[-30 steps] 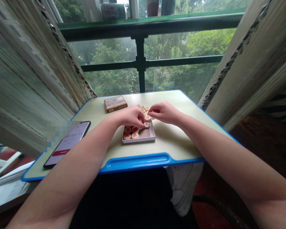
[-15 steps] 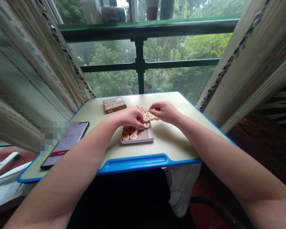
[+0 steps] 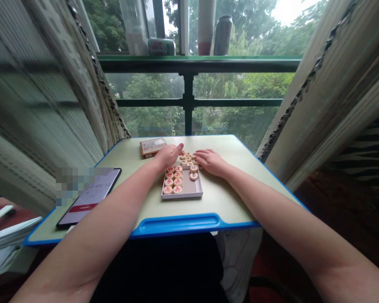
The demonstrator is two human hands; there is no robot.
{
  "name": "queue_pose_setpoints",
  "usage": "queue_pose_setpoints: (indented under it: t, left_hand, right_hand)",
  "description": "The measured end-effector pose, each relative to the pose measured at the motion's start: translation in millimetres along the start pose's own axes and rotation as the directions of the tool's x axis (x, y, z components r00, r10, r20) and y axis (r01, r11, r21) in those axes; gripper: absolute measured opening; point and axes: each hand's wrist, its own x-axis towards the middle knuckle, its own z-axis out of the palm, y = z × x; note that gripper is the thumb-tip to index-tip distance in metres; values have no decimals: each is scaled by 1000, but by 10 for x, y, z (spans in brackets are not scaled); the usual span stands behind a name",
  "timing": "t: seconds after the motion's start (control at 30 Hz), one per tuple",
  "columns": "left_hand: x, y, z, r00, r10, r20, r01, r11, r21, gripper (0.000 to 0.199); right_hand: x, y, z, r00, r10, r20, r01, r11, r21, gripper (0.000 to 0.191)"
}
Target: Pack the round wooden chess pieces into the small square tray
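Easy to jostle, near the middle of the frame.
Across the tabletop point(image 3: 233, 198), could shift the shallow white box point(image 3: 182, 196) by bumping its far rim with the left hand point(image 3: 168, 155), thumb raised, other fingers mostly hidden, impossible to tell whether clamped; could scatter loose discs point(image 3: 188, 158) beyond that rim by dragging the right hand point(image 3: 212, 162), fingers slightly apart over their edge. Looks round, pale and wood-like: red-marked in two columns inside the box's left half, dark-marked at its upper right and among the loose ones.
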Motion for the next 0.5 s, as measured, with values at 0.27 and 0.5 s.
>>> queue_pose_setpoints:
  t: [0.27,0.5]
  left_hand:
    - [21,-44,89,986,-83,146,107,980,-168,87]
    - [34,-141,124,984,-168,57,177,943,-282,88]
  right_hand:
    - [10,98,-30,992,118,-46,-116,992,44,37]
    - [8,187,-78,951,308,31,-310,948,79,41]
